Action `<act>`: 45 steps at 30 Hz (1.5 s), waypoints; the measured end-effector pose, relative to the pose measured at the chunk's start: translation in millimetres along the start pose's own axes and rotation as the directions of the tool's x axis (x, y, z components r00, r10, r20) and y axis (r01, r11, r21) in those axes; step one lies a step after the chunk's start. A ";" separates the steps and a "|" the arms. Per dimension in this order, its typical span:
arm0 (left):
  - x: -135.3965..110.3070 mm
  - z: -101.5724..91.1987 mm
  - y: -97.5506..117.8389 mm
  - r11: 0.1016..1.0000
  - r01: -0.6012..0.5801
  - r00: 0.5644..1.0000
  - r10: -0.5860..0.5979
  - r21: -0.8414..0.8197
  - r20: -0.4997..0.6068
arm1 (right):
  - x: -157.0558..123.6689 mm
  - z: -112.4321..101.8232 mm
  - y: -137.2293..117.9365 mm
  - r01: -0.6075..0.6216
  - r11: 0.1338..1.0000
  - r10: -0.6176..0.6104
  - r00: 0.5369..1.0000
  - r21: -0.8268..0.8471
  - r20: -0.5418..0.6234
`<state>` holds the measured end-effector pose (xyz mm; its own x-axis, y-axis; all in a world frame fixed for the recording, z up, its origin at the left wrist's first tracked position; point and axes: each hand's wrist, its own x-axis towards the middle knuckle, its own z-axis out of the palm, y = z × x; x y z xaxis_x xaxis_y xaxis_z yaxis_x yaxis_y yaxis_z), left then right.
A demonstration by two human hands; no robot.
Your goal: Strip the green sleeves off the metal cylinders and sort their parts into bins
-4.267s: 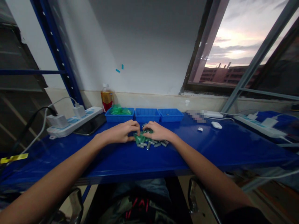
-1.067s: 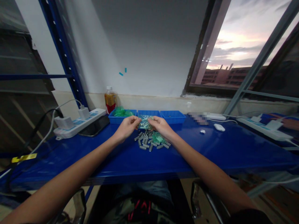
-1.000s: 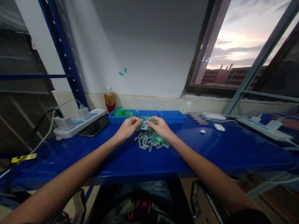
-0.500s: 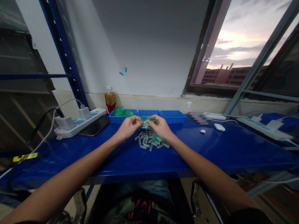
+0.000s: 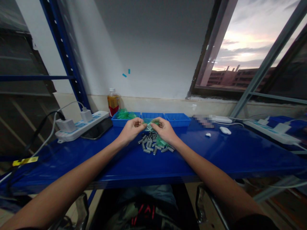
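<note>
My left hand [image 5: 130,130] and my right hand [image 5: 163,130] are raised a little above the blue table [image 5: 216,153], both pinching the top edge of a small clear green plastic bag [image 5: 149,124] held between them. Below the bag lies a heap of several small grey metal cylinders [image 5: 152,145] mixed with green bags [image 5: 162,142]. The bag's contents are too small to make out.
Three blue trays stand at the back: the left tray [image 5: 117,122] holds green bags, then the middle tray [image 5: 147,115] and the right tray [image 5: 178,118]. A drink bottle [image 5: 113,101], a power strip [image 5: 80,124] with chargers, a phone [image 5: 97,130] and white devices [image 5: 224,130] lie around.
Both hands rose from the heap with a green bag between them. Over the last second they drew slightly closer at the bag's top edge.
</note>
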<state>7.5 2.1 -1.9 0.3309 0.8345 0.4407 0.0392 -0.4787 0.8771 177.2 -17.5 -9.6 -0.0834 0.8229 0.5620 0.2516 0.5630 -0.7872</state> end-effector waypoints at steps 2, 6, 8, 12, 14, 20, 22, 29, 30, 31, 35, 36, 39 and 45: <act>-0.3 0.7 0.7 1.000 0.001 1.000 -0.001 -0.005 -0.013 | 0.3 -0.1 0.6 -0.001 1.000 0.001 1.000 -0.004 -0.001; -1.6 2.9 3.7 1.000 -0.004 0.999 0.003 -0.009 -0.054 | 0.5 -0.1 0.0 -0.006 1.000 0.006 1.000 -0.019 -0.010; -2.1 3.4 4.2 1.000 -0.019 0.997 0.018 -0.008 -0.072 | 0.5 -0.1 -0.9 -0.008 1.000 0.008 1.000 -0.024 -0.010; -2.0 2.3 3.6 1.000 -0.016 0.995 0.014 -0.019 -0.094 | 0.1 -0.9 -2.5 -0.008 0.999 0.007 1.000 -0.041 -0.005; -1.7 1.3 3.6 1.000 -0.001 0.996 -0.002 -0.028 -0.084 | -0.1 -1.8 -2.5 -0.001 0.999 0.001 1.000 -0.051 0.002; -0.7 -0.3 3.8 1.000 0.019 1.000 -0.019 0.008 0.006 | -0.5 -3.1 0.3 0.006 0.995 -0.004 1.000 -0.097 0.016; -0.5 -0.8 3.2 1.000 -0.003 1.000 0.003 0.019 -0.011 | -0.6 -2.7 0.2 0.010 0.996 -0.009 1.000 -0.087 0.013; -1.3 -2.4 2.8 0.998 -0.040 0.999 0.039 0.047 0.016 | -0.3 -1.6 0.0 -0.005 0.998 0.006 1.000 -0.068 0.022; -1.6 -2.3 3.3 0.998 -0.045 0.999 0.045 0.053 0.006 | -0.1 -1.7 0.3 -0.003 0.998 0.005 1.000 -0.070 0.020; -1.8 -2.1 3.9 0.997 -0.046 0.999 0.047 0.056 -0.009 | 0.1 -1.8 0.5 -0.001 0.997 0.002 1.000 -0.073 0.016; -1.8 -1.2 5.8 1.000 -0.004 0.999 0.004 0.008 -0.044 | 0.4 -2.7 0.1 0.011 0.996 -0.011 1.000 -0.093 0.005; -1.5 -1.2 5.8 1.000 0.008 0.999 -0.008 -0.005 -0.044 | 0.3 -3.0 -0.2 0.013 0.995 -0.012 1.000 -0.098 0.004; -0.3 -2.0 4.5 1.000 0.000 0.999 0.000 0.003 -0.049 | 0.1 -3.5 -0.5 0.012 0.995 -0.011 1.000 -0.103 0.006; 0.5 -2.5 3.1 1.000 -0.011 0.999 0.010 -0.008 -0.053 | -0.5 -4.3 -1.3 0.022 0.995 -0.021 1.000 -0.097 0.012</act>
<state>5.5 1.8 1.5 0.2810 0.8427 0.4592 0.0282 -0.4856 0.8737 181.1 -19.0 -7.8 -0.0997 0.8119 0.5753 0.3418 0.5709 -0.7465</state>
